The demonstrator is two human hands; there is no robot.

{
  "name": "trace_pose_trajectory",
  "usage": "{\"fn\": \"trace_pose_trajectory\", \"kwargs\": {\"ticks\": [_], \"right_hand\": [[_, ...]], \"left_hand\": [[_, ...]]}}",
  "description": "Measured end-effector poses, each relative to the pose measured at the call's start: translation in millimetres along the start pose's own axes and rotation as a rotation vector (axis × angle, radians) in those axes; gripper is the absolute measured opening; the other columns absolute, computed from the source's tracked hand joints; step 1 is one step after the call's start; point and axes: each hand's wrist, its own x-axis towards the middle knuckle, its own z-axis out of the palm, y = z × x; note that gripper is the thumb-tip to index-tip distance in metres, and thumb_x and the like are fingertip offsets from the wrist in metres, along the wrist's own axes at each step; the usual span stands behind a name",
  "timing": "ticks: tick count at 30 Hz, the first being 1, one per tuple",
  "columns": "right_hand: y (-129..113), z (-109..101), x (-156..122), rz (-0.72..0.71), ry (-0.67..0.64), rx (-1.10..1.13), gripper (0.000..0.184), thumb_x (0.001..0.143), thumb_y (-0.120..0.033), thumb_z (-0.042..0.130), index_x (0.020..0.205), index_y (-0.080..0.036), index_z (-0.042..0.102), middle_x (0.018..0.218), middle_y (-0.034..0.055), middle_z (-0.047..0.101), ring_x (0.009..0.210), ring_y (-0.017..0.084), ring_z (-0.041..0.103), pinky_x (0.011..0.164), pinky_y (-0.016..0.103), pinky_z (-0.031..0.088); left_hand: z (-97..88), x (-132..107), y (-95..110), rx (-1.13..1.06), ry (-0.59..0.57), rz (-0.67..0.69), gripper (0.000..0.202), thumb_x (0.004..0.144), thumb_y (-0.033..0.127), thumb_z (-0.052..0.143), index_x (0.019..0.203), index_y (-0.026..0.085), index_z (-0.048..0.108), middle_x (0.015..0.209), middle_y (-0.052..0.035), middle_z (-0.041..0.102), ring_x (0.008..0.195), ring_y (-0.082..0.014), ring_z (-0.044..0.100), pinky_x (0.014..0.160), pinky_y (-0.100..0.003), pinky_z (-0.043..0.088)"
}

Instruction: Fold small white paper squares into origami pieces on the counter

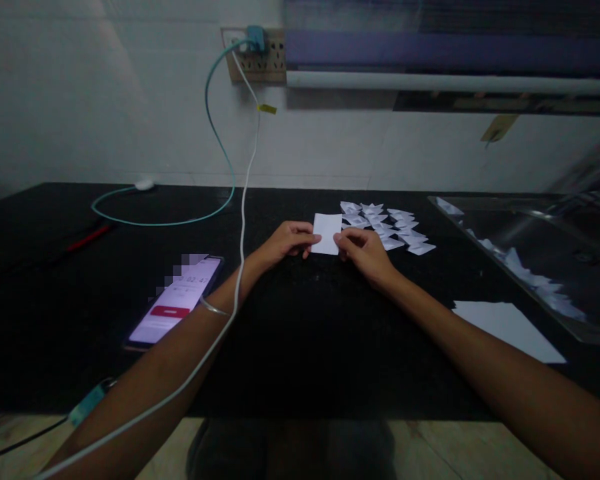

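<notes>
A small white rectangle of paper (327, 230) is held up between my two hands above the black counter. My left hand (293, 240) pinches its left edge, thumb on the near face. On the other side my right hand (365, 250) grips the lower right edge between thumb and fingers. Just behind my right hand, several folded white paper boats (375, 217) lie in loose rows on the counter. A stack of white paper sheets (507, 330) rests to the right, beyond my right forearm.
A lit phone (177, 303) lies by my left forearm. A white cable (242, 227) hangs from the wall socket (257, 63) across my left arm. A teal cable (170, 223) curls behind. More folded papers (535, 280) line the metal sink's edge (500, 267) at right.
</notes>
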Motion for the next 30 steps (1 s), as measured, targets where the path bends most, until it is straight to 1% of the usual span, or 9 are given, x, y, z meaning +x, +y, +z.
{"fn": "trace_pose_trajectory", "kwargs": {"ticks": [4, 7, 12, 14, 17, 20, 22, 26, 30], "right_hand": [[-0.3, -1.1, 0.3, -0.011, -0.015, -0.033, 0.034, 0.089, -0.045, 0.064, 0.066, -0.020, 0.061, 0.059, -0.0019, 0.054, 0.056, 0.012, 0.047, 0.058, 0.031, 0.034], [0.2, -1.8, 0.8, -0.037, -0.006, -0.068, 0.033, 0.089, -0.046, 0.064, 0.068, -0.020, 0.063, 0.058, -0.0019, 0.053, 0.058, 0.013, 0.045, 0.058, 0.030, 0.033], [2.1, -1.9, 1.4, -0.039, 0.052, -0.047, 0.035, 0.087, -0.049, 0.064, 0.067, -0.020, 0.061, 0.057, -0.0021, 0.051, 0.057, 0.013, 0.044, 0.056, 0.030, 0.032], [3.1, -1.6, 1.7, -0.022, 0.080, -0.018, 0.036, 0.086, -0.050, 0.065, 0.066, -0.020, 0.059, 0.056, -0.0023, 0.051, 0.055, 0.013, 0.044, 0.055, 0.030, 0.032], [4.5, -1.2, 2.3, -0.010, 0.091, 0.007, 0.036, 0.085, -0.050, 0.066, 0.066, -0.020, 0.059, 0.057, -0.0024, 0.051, 0.054, 0.012, 0.045, 0.054, 0.030, 0.033], [4.6, -1.1, 2.9, -0.006, 0.090, 0.024, 0.036, 0.084, -0.050, 0.068, 0.065, -0.021, 0.059, 0.057, -0.0023, 0.051, 0.054, 0.012, 0.046, 0.055, 0.030, 0.033], [3.3, -1.2, 3.0, 0.011, 0.101, 0.042, 0.037, 0.084, -0.051, 0.069, 0.065, -0.021, 0.059, 0.057, -0.0022, 0.051, 0.054, 0.012, 0.046, 0.055, 0.031, 0.033], [-1.0, -1.4, 2.0, 0.046, 0.030, 0.064, 0.037, 0.082, -0.052, 0.070, 0.065, -0.021, 0.059, 0.057, -0.0020, 0.052, 0.054, 0.012, 0.045, 0.055, 0.031, 0.032], [-2.2, -1.6, 1.5, 0.032, -0.052, 0.049, 0.038, 0.081, -0.053, 0.071, 0.064, -0.021, 0.059, 0.058, -0.0019, 0.053, 0.055, 0.012, 0.045, 0.056, 0.030, 0.032]], "left_hand": [[-0.2, -2.1, 4.4, 0.039, 0.005, -0.005, 0.029, 0.081, 0.037, 0.070, 0.064, 0.016, 0.059, 0.053, 0.0009, 0.061, 0.042, -0.0043, 0.040, 0.045, -0.022, 0.023], [1.0, -3.0, 6.7, 0.057, -0.006, -0.017, 0.032, 0.081, 0.038, 0.070, 0.062, 0.016, 0.057, 0.050, -0.0001, 0.060, 0.040, -0.0048, 0.043, 0.044, -0.023, 0.022], [9.1, -3.1, 5.7, 0.090, -0.047, 0.026, 0.038, 0.085, 0.050, 0.066, 0.070, 0.015, 0.060, 0.061, -0.0039, 0.067, 0.048, -0.0083, 0.056, 0.051, -0.022, 0.036], [12.7, -3.3, 3.4, 0.159, -0.081, 0.039, 0.046, 0.089, 0.057, 0.059, 0.069, 0.016, 0.060, 0.058, -0.0028, 0.065, 0.047, -0.0082, 0.053, 0.051, -0.022, 0.037], [14.7, -4.3, -0.4, 0.265, -0.107, 0.074, 0.056, 0.093, 0.064, 0.049, 0.062, 0.017, 0.055, 0.049, 0.0009, 0.054, 0.044, -0.0080, 0.047, 0.047, -0.022, 0.033], [13.5, -5.7, -1.7, 0.292, -0.112, 0.114, 0.061, 0.095, 0.067, 0.043, 0.059, 0.018, 0.051, 0.048, 0.0016, 0.050, 0.043, -0.0077, 0.044, 0.047, -0.022, 0.032], [12.9, -6.3, -0.4, 0.272, -0.106, 0.107, 0.064, 0.096, 0.068, 0.039, 0.058, 0.019, 0.051, 0.048, 0.0012, 0.050, 0.043, -0.0075, 0.043, 0.048, -0.023, 0.033], [14.4, -6.5, 3.4, 0.207, -0.056, 0.072, 0.068, 0.097, 0.070, 0.033, 0.057, 0.018, 0.052, 0.048, 0.0001, 0.051, 0.044, -0.0079, 0.045, 0.051, -0.023, 0.037], [15.3, -6.9, 3.3, 0.251, -0.050, 0.109, 0.072, 0.096, 0.072, 0.032, 0.051, 0.018, 0.050, 0.045, 0.0009, 0.048, 0.042, -0.0069, 0.041, 0.052, -0.024, 0.036]]}}
